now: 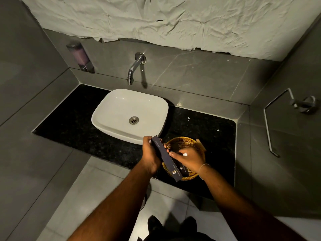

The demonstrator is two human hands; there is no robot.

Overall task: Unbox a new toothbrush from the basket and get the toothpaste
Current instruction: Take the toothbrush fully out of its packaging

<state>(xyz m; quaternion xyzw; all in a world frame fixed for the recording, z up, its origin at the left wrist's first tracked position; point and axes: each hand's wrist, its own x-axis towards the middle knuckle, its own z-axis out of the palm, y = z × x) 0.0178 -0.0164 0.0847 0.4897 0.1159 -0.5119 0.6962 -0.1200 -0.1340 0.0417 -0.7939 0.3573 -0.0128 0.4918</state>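
black counter (pixel 73 122) | left hand (pixel 150 153) grips box (pixel 165 158) | right hand (pixel 188 158) in basket (pixel 180 140), grasp unclear

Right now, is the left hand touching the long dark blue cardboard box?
Touching. The head view shows the left hand wrapped around the upper end of the long dark blue cardboard box, its fingers curling over the box's edge above the woven wicker basket.
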